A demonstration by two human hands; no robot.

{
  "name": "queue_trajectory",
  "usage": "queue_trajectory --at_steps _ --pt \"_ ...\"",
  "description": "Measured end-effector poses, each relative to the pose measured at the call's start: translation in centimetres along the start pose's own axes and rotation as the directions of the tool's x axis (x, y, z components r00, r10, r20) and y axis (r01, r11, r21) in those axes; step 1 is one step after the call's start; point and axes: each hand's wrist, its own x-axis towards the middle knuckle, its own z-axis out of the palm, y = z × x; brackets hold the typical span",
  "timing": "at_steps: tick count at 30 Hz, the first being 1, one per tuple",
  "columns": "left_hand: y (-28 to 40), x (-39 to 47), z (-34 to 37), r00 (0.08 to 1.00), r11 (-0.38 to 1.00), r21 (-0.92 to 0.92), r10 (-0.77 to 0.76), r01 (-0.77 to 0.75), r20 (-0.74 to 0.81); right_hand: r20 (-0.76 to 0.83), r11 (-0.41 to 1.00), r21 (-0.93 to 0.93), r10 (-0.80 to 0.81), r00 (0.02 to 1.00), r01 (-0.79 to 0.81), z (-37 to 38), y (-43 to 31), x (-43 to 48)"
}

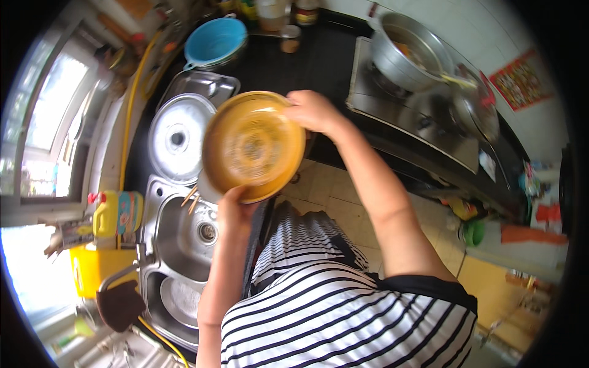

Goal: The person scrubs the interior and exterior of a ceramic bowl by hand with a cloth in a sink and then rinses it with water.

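Both hands hold a round yellow-brown basin (257, 142), its hollow side facing me. My left hand (237, 209) grips the near rim with the thumb over the inside edge. At the far right of the rim, my right hand (310, 110) has hold of it. Behind the basin on the left lies a round metal lid (179, 138), partly covered by it. A pair of chopsticks (190, 200) pokes out beside the basin, and a pale dish edge (209, 188) shows there too.
At left is a steel double sink (179, 239) with a metal bowl (181, 296) and a tap (122, 271). A blue colander (216, 42) stands at the back. On the right, a large aluminium pot (405, 55) sits on the gas stove (414, 124). A yellow jug (117, 214) stands by the window.
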Motion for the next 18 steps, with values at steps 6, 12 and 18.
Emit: queue_trajectory --at_steps 6,12,18 --pt "-2.6 3.2 2.6 0.977 0.969 0.152 -0.206 0.196 0.059 0.047 0.985 -0.034 0.170 0.984 -0.169 -1.8 3.6 0.8" --pt "-2.6 5.9 2.6 0.985 0.978 0.130 -0.170 0.164 0.039 0.023 0.981 0.026 0.190 0.982 -0.190 0.3 6.4 2.7" --pt "-1.9 7.3 3.0 0.996 0.994 0.056 -0.092 0.092 0.003 -0.001 0.975 0.124 0.187 0.982 -0.186 2.3 8.1 4.7"
